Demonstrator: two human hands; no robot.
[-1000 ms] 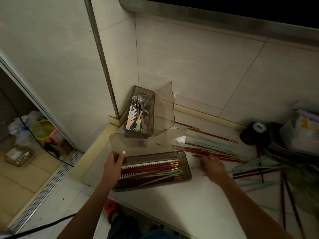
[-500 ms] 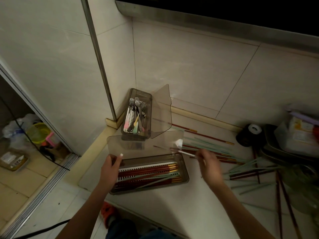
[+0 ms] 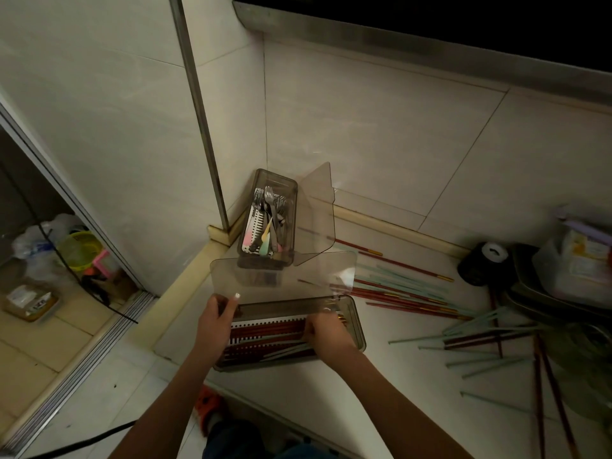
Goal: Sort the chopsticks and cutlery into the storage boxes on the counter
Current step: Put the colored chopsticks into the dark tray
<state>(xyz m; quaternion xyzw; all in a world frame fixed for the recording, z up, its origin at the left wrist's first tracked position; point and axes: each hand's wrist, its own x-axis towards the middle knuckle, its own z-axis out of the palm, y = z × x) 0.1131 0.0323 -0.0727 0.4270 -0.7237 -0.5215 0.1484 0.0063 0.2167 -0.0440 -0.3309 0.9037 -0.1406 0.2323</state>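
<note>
Desk [image 3: 298, 389]: one pale counter, filling the lower centre and right of the frame, set into a tiled wall corner.
Storage boxes: two, both smoky transparent, both with lids raised.
Chopstick box [image 3: 359, 329]: lower centre, lying crosswise; holds a layer of red and pale green chopsticks on a white slotted insert; count inside cannot be told.
Chopstick box lid [image 3: 284, 276]: one, hinged up behind the box.
Cutlery box [image 3: 270, 223]: centre of frame, in the wall corner, just behind the chopstick box; holds several metal forks and pastel-handled pieces; exact count unclear.
Loose chopsticks [image 3: 407, 296]: many, red and pale green, scattered right of centre and toward the lower right; too tangled to count.
Tape roll [image 3: 478, 263]: one, dark, right of centre.
Left hand [image 3: 213, 323]: grip closed on the left end of the chopstick box, thumb up on the lid's lower edge.
Right hand [image 3: 328, 334]: inside the chopstick box's right half, over the chopsticks; grip state cannot be told.
</note>
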